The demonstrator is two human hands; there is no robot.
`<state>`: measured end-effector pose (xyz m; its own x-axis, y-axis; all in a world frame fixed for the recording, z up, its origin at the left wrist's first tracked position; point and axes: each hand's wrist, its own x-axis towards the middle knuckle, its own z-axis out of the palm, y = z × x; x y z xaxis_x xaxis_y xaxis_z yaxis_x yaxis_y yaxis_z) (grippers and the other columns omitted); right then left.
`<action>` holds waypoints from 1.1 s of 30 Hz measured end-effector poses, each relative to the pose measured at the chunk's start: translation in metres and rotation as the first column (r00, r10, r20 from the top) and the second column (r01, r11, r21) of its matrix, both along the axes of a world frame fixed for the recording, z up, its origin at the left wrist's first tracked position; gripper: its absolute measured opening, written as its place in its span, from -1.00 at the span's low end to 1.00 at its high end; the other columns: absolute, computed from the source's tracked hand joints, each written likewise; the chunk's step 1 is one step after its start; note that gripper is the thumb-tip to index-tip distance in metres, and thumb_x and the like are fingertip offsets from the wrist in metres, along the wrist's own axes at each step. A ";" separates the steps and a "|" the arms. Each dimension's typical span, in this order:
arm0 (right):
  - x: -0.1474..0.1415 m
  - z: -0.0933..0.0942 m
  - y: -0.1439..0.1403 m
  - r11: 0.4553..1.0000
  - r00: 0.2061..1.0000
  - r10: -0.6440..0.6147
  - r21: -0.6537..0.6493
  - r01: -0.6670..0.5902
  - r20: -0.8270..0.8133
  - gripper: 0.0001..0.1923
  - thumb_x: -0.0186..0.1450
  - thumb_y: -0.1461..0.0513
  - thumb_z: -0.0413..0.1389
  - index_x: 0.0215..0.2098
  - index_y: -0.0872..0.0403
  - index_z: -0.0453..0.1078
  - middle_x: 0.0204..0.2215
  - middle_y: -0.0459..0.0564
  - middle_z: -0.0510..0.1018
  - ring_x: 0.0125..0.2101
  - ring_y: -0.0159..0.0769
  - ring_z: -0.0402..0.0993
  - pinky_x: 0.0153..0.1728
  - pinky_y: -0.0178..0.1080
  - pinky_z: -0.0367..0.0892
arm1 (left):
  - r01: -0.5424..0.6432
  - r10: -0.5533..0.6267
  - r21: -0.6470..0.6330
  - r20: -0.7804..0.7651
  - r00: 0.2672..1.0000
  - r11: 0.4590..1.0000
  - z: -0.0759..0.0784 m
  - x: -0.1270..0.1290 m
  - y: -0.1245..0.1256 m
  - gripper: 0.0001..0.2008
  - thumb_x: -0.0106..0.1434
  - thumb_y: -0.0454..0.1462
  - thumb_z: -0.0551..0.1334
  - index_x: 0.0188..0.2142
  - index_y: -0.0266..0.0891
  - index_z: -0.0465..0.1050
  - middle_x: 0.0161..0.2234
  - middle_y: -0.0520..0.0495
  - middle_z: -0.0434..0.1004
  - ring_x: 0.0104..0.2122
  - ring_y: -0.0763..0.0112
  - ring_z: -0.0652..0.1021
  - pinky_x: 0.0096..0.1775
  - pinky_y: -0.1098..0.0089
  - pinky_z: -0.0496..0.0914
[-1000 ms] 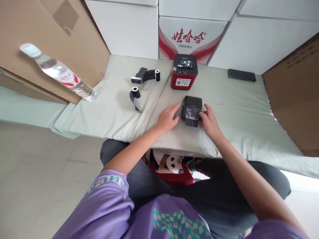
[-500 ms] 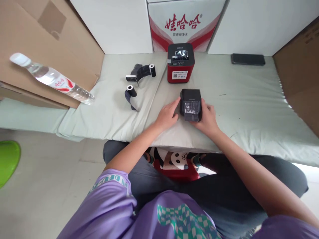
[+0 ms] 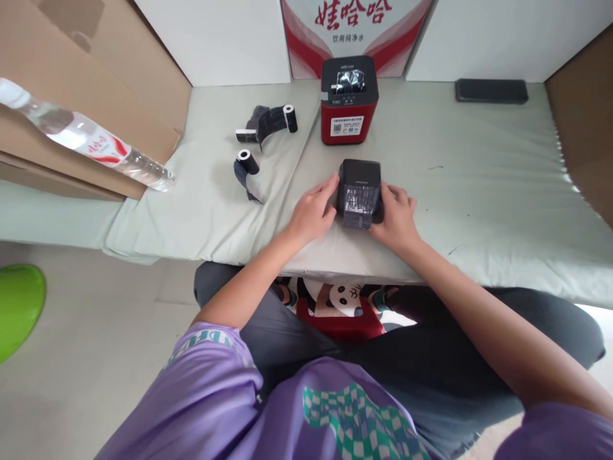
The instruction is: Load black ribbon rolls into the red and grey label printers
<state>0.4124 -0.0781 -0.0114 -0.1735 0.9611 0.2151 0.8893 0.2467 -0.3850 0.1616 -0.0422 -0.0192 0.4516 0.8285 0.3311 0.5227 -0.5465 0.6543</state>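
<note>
A pale green padded mat [image 3: 479,191] covers the low surface, over a light floor, with white boxes [image 3: 230,38] stacked behind it and brown cardboard [image 3: 71,57] leaning at the far left and right. One white box directly behind the red printer [image 3: 348,105] carries red lettering and red stripes [image 3: 354,25]. There are two small printers: the red one with a black top stands upright near the back of the mat, and a black printer [image 3: 359,191] sits just in front of it, nearer the person. One clear water bottle [image 3: 86,137] lies tilted well left of the red printer, resting against the cardboard. One dark flat phone [image 3: 491,91] lies well to the right of the red printer, by the white boxes. Three small rolls with black tape lie left of the red printer: two close together [image 3: 268,120] and one [image 3: 245,161] nearer the person. The left hand [image 3: 311,214] presses its curled fingers against the black printer's left side, and the right hand [image 3: 395,217] cups its right side, so both hands grip it between them on the mat. One green object [image 3: 19,306] shows on the floor far left of the red printer.
</note>
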 end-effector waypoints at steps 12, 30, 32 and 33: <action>-0.006 0.001 -0.005 0.996 0.998 0.060 -0.067 -0.060 0.011 0.17 0.29 0.00 0.14 0.69 0.18 -0.30 0.37 0.51 0.45 0.37 0.55 0.21 0.23 0.45 0.17 | 0.000 -0.001 -0.011 -0.108 0.994 1.000 -0.010 -0.015 -0.004 -0.14 0.36 -0.41 0.15 0.63 -0.18 0.03 0.58 -0.30 0.28 0.56 -0.03 0.35 0.54 -0.15 0.28; -0.008 0.006 -0.007 0.994 0.998 0.066 -0.087 -0.065 0.009 0.15 0.34 -0.03 0.12 0.69 0.19 -0.29 0.39 0.51 0.45 0.37 0.60 0.20 0.22 0.44 0.17 | -0.041 0.024 -0.073 -0.216 0.976 0.996 0.012 -0.011 -0.009 -0.18 0.37 -0.38 0.20 0.60 -0.22 0.10 0.46 -0.35 0.47 0.44 -0.07 0.48 0.47 -0.14 0.36; -0.008 0.006 -0.007 0.994 0.997 0.070 -0.090 -0.068 0.026 0.15 0.35 -0.03 0.11 0.70 0.20 -0.32 0.39 0.52 0.44 0.37 0.60 0.20 0.22 0.44 0.17 | -0.040 0.022 -0.074 -0.235 0.972 0.996 0.013 -0.010 -0.009 -0.17 0.37 -0.38 0.19 0.60 -0.23 0.09 0.44 -0.35 0.49 0.43 -0.09 0.48 0.45 -0.14 0.36; -0.008 0.006 -0.007 0.993 0.997 0.073 -0.092 -0.070 0.032 0.15 0.36 -0.04 0.10 0.70 0.20 -0.34 0.40 0.52 0.43 0.37 0.60 0.20 0.22 0.44 0.17 | -0.043 0.024 -0.072 -0.248 0.968 0.996 0.013 -0.010 -0.010 -0.16 0.36 -0.37 0.19 0.61 -0.23 0.08 0.43 -0.35 0.50 0.43 -0.11 0.48 0.45 -0.15 0.35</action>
